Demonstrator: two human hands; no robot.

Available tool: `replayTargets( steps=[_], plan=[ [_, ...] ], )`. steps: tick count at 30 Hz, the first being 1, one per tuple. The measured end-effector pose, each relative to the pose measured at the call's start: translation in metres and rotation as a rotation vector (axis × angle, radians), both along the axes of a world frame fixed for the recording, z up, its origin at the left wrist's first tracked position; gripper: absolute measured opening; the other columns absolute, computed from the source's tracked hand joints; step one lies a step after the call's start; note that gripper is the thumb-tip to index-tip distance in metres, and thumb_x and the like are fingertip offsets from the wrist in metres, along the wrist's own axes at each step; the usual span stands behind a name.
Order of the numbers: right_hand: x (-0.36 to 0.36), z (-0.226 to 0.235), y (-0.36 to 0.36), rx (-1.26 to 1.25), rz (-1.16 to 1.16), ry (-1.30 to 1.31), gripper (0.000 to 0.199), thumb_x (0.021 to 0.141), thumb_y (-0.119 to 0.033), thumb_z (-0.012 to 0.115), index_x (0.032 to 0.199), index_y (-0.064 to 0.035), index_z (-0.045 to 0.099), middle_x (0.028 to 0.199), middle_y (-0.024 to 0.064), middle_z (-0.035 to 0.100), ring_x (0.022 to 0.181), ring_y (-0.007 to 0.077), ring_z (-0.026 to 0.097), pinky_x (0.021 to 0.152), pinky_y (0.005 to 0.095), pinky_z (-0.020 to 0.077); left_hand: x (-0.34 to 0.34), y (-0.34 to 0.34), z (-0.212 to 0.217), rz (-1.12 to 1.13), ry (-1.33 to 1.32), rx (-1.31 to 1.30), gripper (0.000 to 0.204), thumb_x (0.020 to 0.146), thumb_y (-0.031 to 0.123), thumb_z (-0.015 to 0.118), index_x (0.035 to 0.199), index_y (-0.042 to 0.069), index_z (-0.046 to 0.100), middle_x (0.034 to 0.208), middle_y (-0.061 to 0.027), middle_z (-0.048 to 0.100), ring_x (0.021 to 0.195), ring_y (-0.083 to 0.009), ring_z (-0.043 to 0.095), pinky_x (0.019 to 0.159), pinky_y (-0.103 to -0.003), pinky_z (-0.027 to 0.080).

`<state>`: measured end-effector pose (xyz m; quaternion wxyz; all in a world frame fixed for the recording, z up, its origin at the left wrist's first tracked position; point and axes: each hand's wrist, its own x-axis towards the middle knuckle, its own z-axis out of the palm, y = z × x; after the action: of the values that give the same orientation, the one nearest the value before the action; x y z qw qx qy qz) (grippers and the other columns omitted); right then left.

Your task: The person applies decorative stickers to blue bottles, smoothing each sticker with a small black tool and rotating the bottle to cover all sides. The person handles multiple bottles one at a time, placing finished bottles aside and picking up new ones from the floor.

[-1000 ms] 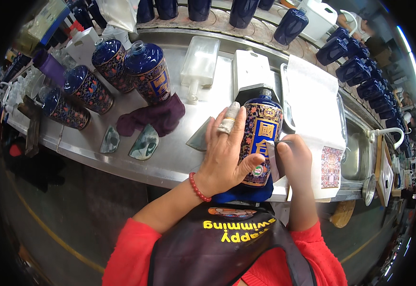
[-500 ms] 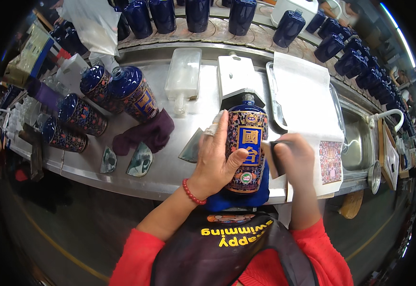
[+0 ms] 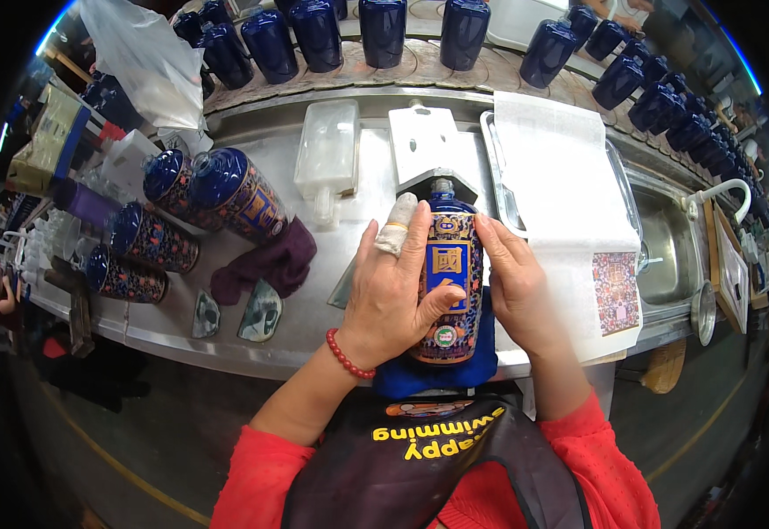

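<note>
A dark blue ceramic bottle (image 3: 449, 284) with a patterned label lies lengthwise on a blue cloth (image 3: 437, 374) at the near edge of the steel bench (image 3: 314, 317). My left hand (image 3: 393, 286) wraps over the bottle's left side, its forefinger bandaged, a red bead bracelet on the wrist. Flat against the bottle's right side rests my right hand (image 3: 515, 284), fingers stretched along the label's edge.
Several decorated blue bottles (image 3: 226, 189) lie at the left beside a purple cloth (image 3: 265, 264). Plain blue bottles (image 3: 384, 26) line a conveyor at the back. A tray with white paper and a printed label (image 3: 615, 291) sits right, a sink (image 3: 667, 247) beyond. Clear plastic moulds (image 3: 327, 159) lie in the middle.
The bottle has been tipped from upright toward lying flat on the blue cloth. My right hand has moved from its lower edge up along its right side.
</note>
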<state>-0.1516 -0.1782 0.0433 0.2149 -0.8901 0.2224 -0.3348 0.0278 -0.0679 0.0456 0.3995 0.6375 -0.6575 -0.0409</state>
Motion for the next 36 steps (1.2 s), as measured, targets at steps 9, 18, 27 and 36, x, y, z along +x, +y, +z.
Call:
replayTargets(
  steps=[9,18,27,36],
  plan=[
    [-0.013,0.008,0.007,0.088,0.034,-0.007,0.069,0.081,0.018,0.053,0.145,-0.0074,0.055,0.134,0.0246,0.059,0.12,0.0395,0.061,0.101,0.0426,0.0501,0.007,0.015,-0.01,-0.064,0.151,0.021,0.079,0.098,0.062,0.05,0.154,0.006,0.042,0.151,-0.0273,0.044,0.139,-0.0438,0.044,0.117,-0.059,0.023],
    [-0.041,-0.002,0.023,0.181,0.213,0.148,0.08,0.088,-0.044,0.075,0.151,-0.0041,0.046,0.149,0.0254,0.049,0.136,0.0397,0.051,0.107,0.0433,0.0462,0.008,0.039,-0.035,-0.239,0.128,0.019,0.098,0.086,0.071,0.062,0.159,0.012,0.034,0.16,-0.029,0.03,0.149,-0.0444,0.028,0.12,-0.056,0.011],
    [-0.041,-0.003,0.019,0.322,0.314,0.081,0.088,0.084,-0.041,0.08,0.154,-0.0052,0.041,0.146,0.0237,0.052,0.134,0.0378,0.052,0.111,0.043,0.0423,0.013,0.037,-0.034,-0.28,0.071,-0.004,0.103,0.085,0.071,0.064,0.161,0.012,0.03,0.162,-0.029,0.025,0.151,-0.0436,0.024,0.121,-0.054,0.011],
    [-0.042,-0.006,0.021,0.288,0.316,0.09,0.094,0.081,-0.04,0.083,0.156,-0.0047,0.037,0.148,0.0219,0.052,0.135,0.0365,0.052,0.112,0.0425,0.0414,0.015,0.036,-0.039,-0.294,0.098,0.026,0.1,0.088,0.07,0.061,0.162,0.012,0.028,0.163,-0.0294,0.023,0.152,-0.0436,0.022,0.121,-0.056,0.01]
  ],
)
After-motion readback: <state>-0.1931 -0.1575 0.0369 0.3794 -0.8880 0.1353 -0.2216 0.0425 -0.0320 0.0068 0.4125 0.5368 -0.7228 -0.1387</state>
